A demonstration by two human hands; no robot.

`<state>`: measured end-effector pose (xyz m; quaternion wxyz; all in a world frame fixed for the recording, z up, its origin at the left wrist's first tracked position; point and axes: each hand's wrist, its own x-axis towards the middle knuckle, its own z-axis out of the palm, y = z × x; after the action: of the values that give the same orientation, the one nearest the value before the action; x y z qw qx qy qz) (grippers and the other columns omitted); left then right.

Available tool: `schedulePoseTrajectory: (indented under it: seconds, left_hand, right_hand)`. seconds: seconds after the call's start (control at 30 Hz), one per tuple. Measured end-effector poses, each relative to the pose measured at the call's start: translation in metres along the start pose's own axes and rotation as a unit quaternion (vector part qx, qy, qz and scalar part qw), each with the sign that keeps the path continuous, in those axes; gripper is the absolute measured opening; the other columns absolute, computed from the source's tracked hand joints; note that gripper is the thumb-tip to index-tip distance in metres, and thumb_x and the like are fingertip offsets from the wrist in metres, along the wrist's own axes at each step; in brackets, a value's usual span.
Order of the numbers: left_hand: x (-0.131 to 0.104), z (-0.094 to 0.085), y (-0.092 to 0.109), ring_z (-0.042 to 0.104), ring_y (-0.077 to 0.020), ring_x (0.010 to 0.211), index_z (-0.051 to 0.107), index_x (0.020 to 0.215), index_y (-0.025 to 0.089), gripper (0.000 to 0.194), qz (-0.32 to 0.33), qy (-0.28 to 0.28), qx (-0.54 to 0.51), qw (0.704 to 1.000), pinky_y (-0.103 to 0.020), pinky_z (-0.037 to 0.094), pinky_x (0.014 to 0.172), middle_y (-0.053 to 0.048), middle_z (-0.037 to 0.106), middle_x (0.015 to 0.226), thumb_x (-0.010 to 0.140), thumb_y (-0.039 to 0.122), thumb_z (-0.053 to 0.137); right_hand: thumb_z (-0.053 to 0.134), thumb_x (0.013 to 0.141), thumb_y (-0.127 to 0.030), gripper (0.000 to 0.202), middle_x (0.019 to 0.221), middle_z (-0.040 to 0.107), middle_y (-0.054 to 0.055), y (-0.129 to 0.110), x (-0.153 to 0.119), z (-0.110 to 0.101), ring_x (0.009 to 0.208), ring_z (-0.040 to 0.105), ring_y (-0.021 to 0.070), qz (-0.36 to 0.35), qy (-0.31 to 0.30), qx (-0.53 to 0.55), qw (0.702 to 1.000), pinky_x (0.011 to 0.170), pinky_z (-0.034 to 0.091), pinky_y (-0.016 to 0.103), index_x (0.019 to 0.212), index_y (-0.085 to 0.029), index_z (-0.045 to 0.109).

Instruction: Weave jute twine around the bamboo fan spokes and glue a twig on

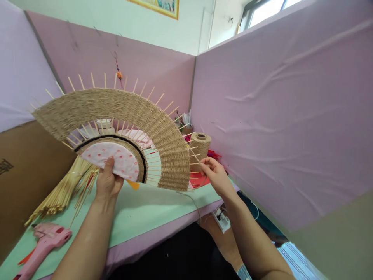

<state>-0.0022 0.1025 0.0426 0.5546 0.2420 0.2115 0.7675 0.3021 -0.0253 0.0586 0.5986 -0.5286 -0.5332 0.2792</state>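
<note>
A large half-round fan (122, 101) of woven tan twine on thin wooden sticks is raised above the table. My left hand (108, 181) grips its base, the thumb lying over white cloth with pink dots (112, 155). A black band (143, 165) curves around that cloth, and bare stick tips jut past the outer woven edge. Beside the fan's right edge, my right hand (212, 171) pinches a strand of twine (196, 156) between thumb and fingers. Behind it stands a big spool of twine (201, 144). A loose length of twine hangs from the fan's lower right corner.
On the green tabletop (140, 217), a pink glue gun (46, 245) lies at the front left, near a bundle of thin sticks (64, 186). A cardboard box (32, 167) stands left. Lilac cloth-covered partitions (276, 97) enclose the table. A power strip (223, 219) is below its edge.
</note>
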Motion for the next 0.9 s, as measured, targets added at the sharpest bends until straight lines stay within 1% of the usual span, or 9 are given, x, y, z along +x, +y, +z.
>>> schedulePoseTrajectory:
  seconds: [0.13,0.23,0.4,0.5,0.6,0.67,0.73,0.8,0.9]
  left_hand:
    - [0.002,-0.003,0.004,0.069,-0.0068,0.080,0.069,0.095,0.023,0.016,-0.031,0.021,-0.009,0.999,-0.019,0.054,0.088,0.004,0.075,0.089,0.087,0.012,0.059]
    - [0.003,-0.005,0.006,0.069,-0.0075,0.083,0.069,0.092,0.021,0.016,-0.056,0.028,-0.009,0.998,-0.018,0.054,0.087,0.002,0.075,0.090,0.091,0.015,0.055]
    - [0.001,-0.005,0.004,0.070,-0.0096,0.087,0.070,0.093,0.020,0.016,-0.076,0.025,-0.006,0.997,-0.019,0.054,0.088,0.001,0.075,0.091,0.090,0.015,0.056]
    - [-0.001,-0.005,0.002,0.070,-0.0111,0.091,0.069,0.095,0.022,0.015,-0.075,0.022,-0.009,0.997,-0.021,0.053,0.089,0.001,0.075,0.092,0.086,0.013,0.060]
    - [-0.002,-0.005,0.001,0.071,-0.0120,0.088,0.068,0.096,0.021,0.015,-0.090,0.031,-0.005,0.995,-0.022,0.055,0.088,0.001,0.076,0.089,0.086,0.013,0.060]
    - [-0.003,-0.004,0.001,0.071,-0.0125,0.086,0.068,0.097,0.021,0.015,-0.104,0.032,-0.001,0.994,-0.023,0.056,0.086,0.000,0.076,0.087,0.087,0.014,0.059]
    - [-0.003,-0.004,0.000,0.072,-0.0126,0.085,0.068,0.099,0.020,0.016,-0.110,0.027,0.000,0.994,-0.022,0.056,0.085,0.000,0.076,0.088,0.086,0.015,0.061]
    - [-0.003,-0.004,0.000,0.072,-0.0117,0.083,0.068,0.100,0.019,0.017,-0.109,0.024,-0.002,0.994,-0.021,0.055,0.085,-0.001,0.076,0.090,0.086,0.014,0.060]
    - [-0.003,-0.004,-0.001,0.071,-0.0107,0.083,0.068,0.099,0.019,0.017,-0.105,0.028,-0.003,0.994,-0.020,0.055,0.086,0.000,0.076,0.090,0.087,0.012,0.058]
  right_hand:
    - [0.066,0.077,-0.041,0.023,0.072,0.059,-0.001,-0.001,-0.003,-0.014,0.064,0.049,0.0121,0.000,0.021,-0.012,1.000,0.062,0.039,0.025,0.081,-0.019,0.062]
    - [0.067,0.077,-0.043,0.024,0.072,0.060,0.000,-0.002,-0.006,-0.022,0.064,0.050,0.0122,0.001,0.017,-0.022,1.000,0.063,0.040,0.026,0.080,-0.019,0.064]
    - [0.066,0.078,-0.043,0.024,0.063,0.054,-0.002,-0.004,-0.015,-0.020,0.058,0.045,0.0114,0.012,-0.033,-0.056,0.998,0.053,0.035,0.024,0.078,-0.019,0.063]
    - [0.065,0.079,-0.040,0.022,0.063,0.053,-0.003,-0.007,-0.020,-0.016,0.058,0.045,0.0108,0.011,-0.082,-0.056,0.995,0.053,0.037,0.023,0.076,-0.019,0.060]
    - [0.064,0.079,-0.036,0.019,0.067,0.055,-0.002,-0.007,-0.022,-0.014,0.063,0.050,0.0114,0.015,-0.100,-0.027,0.995,0.060,0.042,0.024,0.074,-0.019,0.057]
    - [0.063,0.079,-0.034,0.016,0.073,0.059,-0.001,-0.004,-0.021,-0.015,0.066,0.054,0.0120,0.035,-0.101,0.034,0.994,0.064,0.045,0.026,0.076,-0.020,0.055]
    - [0.063,0.077,-0.031,0.015,0.077,0.061,-0.001,-0.003,-0.021,-0.017,0.063,0.055,0.0114,0.057,-0.106,0.100,0.988,0.059,0.045,0.026,0.080,-0.021,0.052]
    - [0.063,0.077,-0.030,0.017,0.074,0.062,-0.002,-0.003,-0.021,-0.019,0.054,0.051,0.0095,0.064,-0.123,0.131,0.982,0.052,0.040,0.024,0.087,-0.022,0.051]
    - [0.063,0.079,-0.036,0.024,0.069,0.063,-0.002,-0.008,-0.023,-0.023,0.049,0.046,0.0086,0.050,-0.136,0.092,0.985,0.049,0.036,0.023,0.096,-0.022,0.053]
